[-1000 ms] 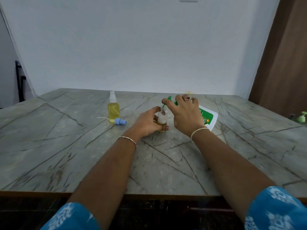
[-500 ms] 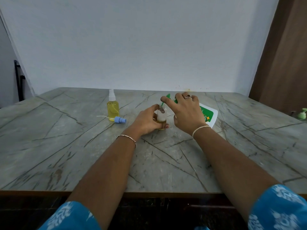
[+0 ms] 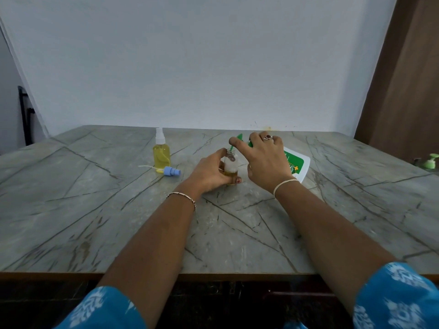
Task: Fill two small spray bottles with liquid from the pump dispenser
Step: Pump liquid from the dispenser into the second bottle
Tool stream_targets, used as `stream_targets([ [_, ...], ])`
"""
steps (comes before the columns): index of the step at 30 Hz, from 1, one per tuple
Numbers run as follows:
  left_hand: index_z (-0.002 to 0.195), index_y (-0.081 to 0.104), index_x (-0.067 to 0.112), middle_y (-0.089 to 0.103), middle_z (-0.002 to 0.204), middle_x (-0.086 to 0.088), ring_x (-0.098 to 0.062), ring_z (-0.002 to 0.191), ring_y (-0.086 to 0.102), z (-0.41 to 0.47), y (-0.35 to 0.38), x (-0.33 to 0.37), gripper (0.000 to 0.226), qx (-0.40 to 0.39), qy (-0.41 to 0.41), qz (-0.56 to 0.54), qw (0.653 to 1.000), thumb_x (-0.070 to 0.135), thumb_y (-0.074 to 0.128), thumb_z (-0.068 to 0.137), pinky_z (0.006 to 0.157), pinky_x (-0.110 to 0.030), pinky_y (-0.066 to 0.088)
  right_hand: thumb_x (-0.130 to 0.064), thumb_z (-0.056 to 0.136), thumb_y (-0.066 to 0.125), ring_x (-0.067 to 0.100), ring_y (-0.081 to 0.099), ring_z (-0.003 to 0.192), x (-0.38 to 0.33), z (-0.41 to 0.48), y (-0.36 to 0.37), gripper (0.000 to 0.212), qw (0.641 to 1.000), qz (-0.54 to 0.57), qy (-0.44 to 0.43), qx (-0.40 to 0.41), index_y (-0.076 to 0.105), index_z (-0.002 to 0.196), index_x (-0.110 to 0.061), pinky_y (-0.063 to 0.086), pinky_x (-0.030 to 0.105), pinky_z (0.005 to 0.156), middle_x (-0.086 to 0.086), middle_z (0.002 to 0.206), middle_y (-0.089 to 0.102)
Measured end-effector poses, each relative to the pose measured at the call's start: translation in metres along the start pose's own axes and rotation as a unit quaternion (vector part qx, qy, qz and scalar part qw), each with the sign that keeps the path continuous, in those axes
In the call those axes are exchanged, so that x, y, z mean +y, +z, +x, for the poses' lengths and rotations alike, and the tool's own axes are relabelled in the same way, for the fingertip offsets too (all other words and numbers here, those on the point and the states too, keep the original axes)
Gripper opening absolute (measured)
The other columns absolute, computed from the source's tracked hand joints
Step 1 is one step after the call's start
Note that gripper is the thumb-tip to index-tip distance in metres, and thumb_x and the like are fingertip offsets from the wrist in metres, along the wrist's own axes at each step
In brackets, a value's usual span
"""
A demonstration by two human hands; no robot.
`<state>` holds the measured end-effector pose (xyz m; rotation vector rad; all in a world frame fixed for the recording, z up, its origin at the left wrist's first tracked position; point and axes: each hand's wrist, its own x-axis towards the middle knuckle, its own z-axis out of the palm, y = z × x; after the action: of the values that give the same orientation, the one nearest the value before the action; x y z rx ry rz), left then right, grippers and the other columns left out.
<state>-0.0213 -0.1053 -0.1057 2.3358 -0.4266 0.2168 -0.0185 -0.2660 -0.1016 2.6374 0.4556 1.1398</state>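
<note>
left grip (image 3: 209, 173) round bottle (image 3: 231, 162), dispenser (image 3: 295, 163) tilted above

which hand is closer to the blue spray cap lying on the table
Left. The left hand, gripping the small bottle, sits just right of the blue spray cap; the right hand is farther right, on the pump dispenser.

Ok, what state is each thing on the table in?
Capped spray bottle: upright, white sprayer on, nearly full of yellow liquid.
Open spray bottle: uncapped, upright, a little yellow liquid at the bottom.
Blue sprayer head: off, lying loose.
Pump dispenser: tilted, green nozzle at the open bottle's mouth.
Left hand: grips the open bottle.
Right hand: holds the pump head.
</note>
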Motion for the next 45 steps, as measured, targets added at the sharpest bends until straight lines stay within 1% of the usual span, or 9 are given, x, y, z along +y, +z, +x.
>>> stream_targets([
  [6,0.128,0.046,0.021,0.061,0.123,-0.008,-0.022,0.107,0.058,-0.0004,0.0001,0.0013,0.070,0.008,-0.001,0.007,1.000,0.038,0.082,0.070,0.085,-0.026,0.041,-0.013,0.072,0.067,0.034,0.052,0.105,0.0004,0.0000,-0.0004,0.076,1.000,-0.007,-0.001,-0.011,0.030,0.135,-0.033,0.042,0.049,0.087,0.012,0.111,0.055],
  [11,0.134,0.044,0.019,0.061,0.125,-0.009,-0.025,0.110,0.059,-0.0016,0.0008,0.0022,0.075,0.012,0.001,0.012,1.000,0.036,0.082,0.071,0.087,-0.025,0.041,-0.014,0.071,0.066,0.034,0.052,0.104,-0.0037,0.0036,-0.0020,0.067,1.000,-0.006,0.014,-0.012,0.038,0.129,-0.029,0.042,0.049,0.087,0.011,0.111,0.056],
  [13,0.129,0.047,0.021,0.062,0.121,-0.008,-0.025,0.107,0.060,-0.0017,0.0005,0.0019,0.069,0.012,0.003,0.009,1.000,0.036,0.082,0.071,0.086,-0.025,0.043,-0.014,0.071,0.066,0.033,0.051,0.105,-0.0056,0.0045,-0.0030,0.065,1.000,-0.004,0.012,-0.016,0.038,0.129,-0.028,0.042,0.049,0.088,0.011,0.113,0.055],
  [23,0.126,0.049,0.020,0.063,0.117,-0.007,-0.018,0.096,0.057,-0.0005,0.0000,0.0005,0.066,0.010,0.001,0.004,1.000,0.034,0.082,0.071,0.081,-0.024,0.040,-0.010,0.069,0.065,0.035,0.053,0.099,0.0004,-0.0007,-0.0007,0.076,1.000,0.002,0.000,0.004,0.033,0.133,-0.034,0.043,0.049,0.083,0.013,0.104,0.056],
  [27,0.133,0.044,0.018,0.062,0.121,-0.008,-0.023,0.106,0.060,-0.0008,0.0005,-0.0001,0.074,0.009,0.006,0.005,1.000,0.035,0.082,0.071,0.085,-0.025,0.041,-0.011,0.070,0.063,0.035,0.052,0.102,-0.0016,0.0013,-0.0009,0.071,1.000,0.002,0.009,-0.004,0.036,0.131,-0.032,0.042,0.049,0.084,0.012,0.107,0.056],
  [32,0.127,0.048,0.020,0.064,0.116,-0.008,-0.020,0.097,0.059,0.0001,-0.0005,-0.0010,0.067,0.009,0.013,0.007,1.000,0.036,0.082,0.071,0.084,-0.026,0.044,-0.014,0.071,0.066,0.035,0.052,0.105,-0.0041,0.0038,-0.0011,0.067,1.000,0.004,0.010,-0.009,0.039,0.130,-0.029,0.042,0.049,0.086,0.012,0.111,0.056],
  [39,0.121,0.050,0.023,0.065,0.111,-0.004,-0.022,0.097,0.063,0.0013,0.0007,-0.0017,0.066,0.014,0.012,-0.003,1.000,0.041,0.083,0.067,0.085,-0.029,0.048,-0.015,0.073,0.066,0.034,0.051,0.106,-0.0003,0.0012,0.0011,0.076,1.000,0.000,-0.004,-0.009,0.027,0.136,-0.034,0.042,0.049,0.087,0.012,0.112,0.055],
  [42,0.121,0.049,0.024,0.064,0.116,-0.006,-0.023,0.100,0.062,0.0025,0.0014,-0.0019,0.065,0.013,0.011,0.001,1.000,0.041,0.082,0.068,0.087,-0.030,0.048,-0.016,0.073,0.065,0.034,0.051,0.106,0.0013,0.0009,0.0004,0.075,1.000,0.003,-0.003,-0.013,0.028,0.136,-0.034,0.042,0.049,0.088,0.011,0.111,0.055],
  [45,0.132,0.045,0.019,0.062,0.124,-0.008,-0.026,0.108,0.061,0.0027,0.0014,-0.0019,0.075,0.007,0.005,0.003,1.000,0.039,0.082,0.070,0.089,-0.029,0.044,-0.016,0.072,0.066,0.034,0.051,0.107,0.0003,0.0020,-0.0014,0.071,1.000,0.011,0.003,-0.015,0.033,0.133,-0.033,0.041,0.049,0.088,0.010,0.111,0.055],
])
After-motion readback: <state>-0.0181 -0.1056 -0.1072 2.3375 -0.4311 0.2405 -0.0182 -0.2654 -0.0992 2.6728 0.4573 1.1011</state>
